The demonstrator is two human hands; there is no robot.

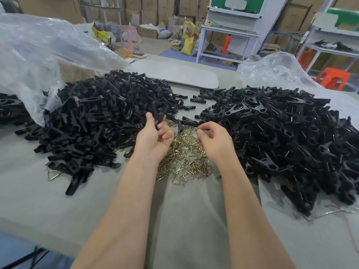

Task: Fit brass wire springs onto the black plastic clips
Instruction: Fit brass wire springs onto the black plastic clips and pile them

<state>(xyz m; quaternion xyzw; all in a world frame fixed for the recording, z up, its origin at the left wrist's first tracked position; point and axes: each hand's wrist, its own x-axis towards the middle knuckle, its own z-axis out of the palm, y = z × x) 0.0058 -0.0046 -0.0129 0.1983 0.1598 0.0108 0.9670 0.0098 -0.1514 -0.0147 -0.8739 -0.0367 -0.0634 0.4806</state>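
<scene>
**Left hand grips a clip above the springs**

Head view: both bare forearms reach forward over a grey table [58, 200]. The left hand [155, 136] is raised with the thumb up, its fingers curled round the lower end of a black clip [158, 113], which stands roughly upright above the fist. The right hand [213, 140] hovers just beside it, palm down, fingers bent in and fingertips drawn toward the thumb. Whether it pinches anything cannot be told.

Under and between the two hands lies a loose pile of brass springs [186, 162], bent into small triangles. One stray spring [52, 174] lies well apart, at the near edge of the left heap [101, 121], a broad mound of black clip parts. The right heap [291, 136] is as large, and thin wire glints among its black clips. The springs lie in the gap between the two heaps.

A crumpled clear bag [38, 55] rises behind the left heap, and a second bag [272, 68] sits behind the right one. A pale board [174, 72] lies flat at the far side of the table. Beyond stand an orange stool [333, 77], white shelving [229, 33] and stacked cartons [151, 6].
</scene>
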